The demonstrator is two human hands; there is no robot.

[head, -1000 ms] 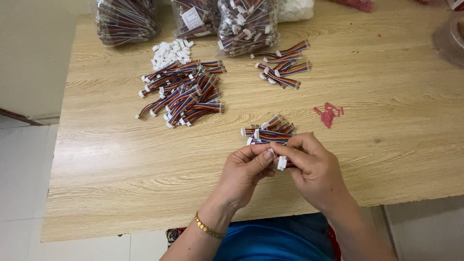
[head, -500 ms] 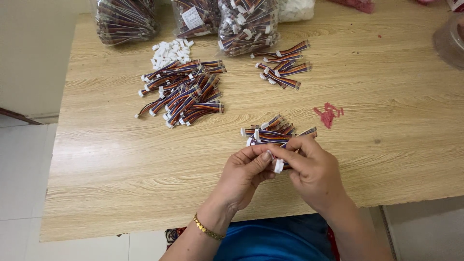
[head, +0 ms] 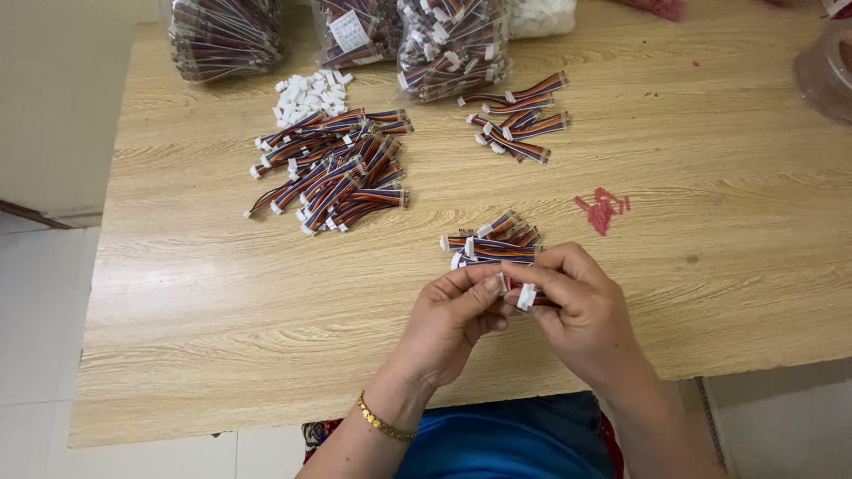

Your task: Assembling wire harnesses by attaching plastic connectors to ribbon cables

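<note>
I watch both hands pinch one wire lead over the desk (head: 728,266): left hand (head: 453,319) steadies it, right hand (head: 581,315) grips its white plug (head: 526,296), beside a small pile (head: 493,241).

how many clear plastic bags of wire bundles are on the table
3, all along the table's far edge: left bag, middle bag, right bag. Their tops are cut off by the frame, so more may sit beyond.
</note>
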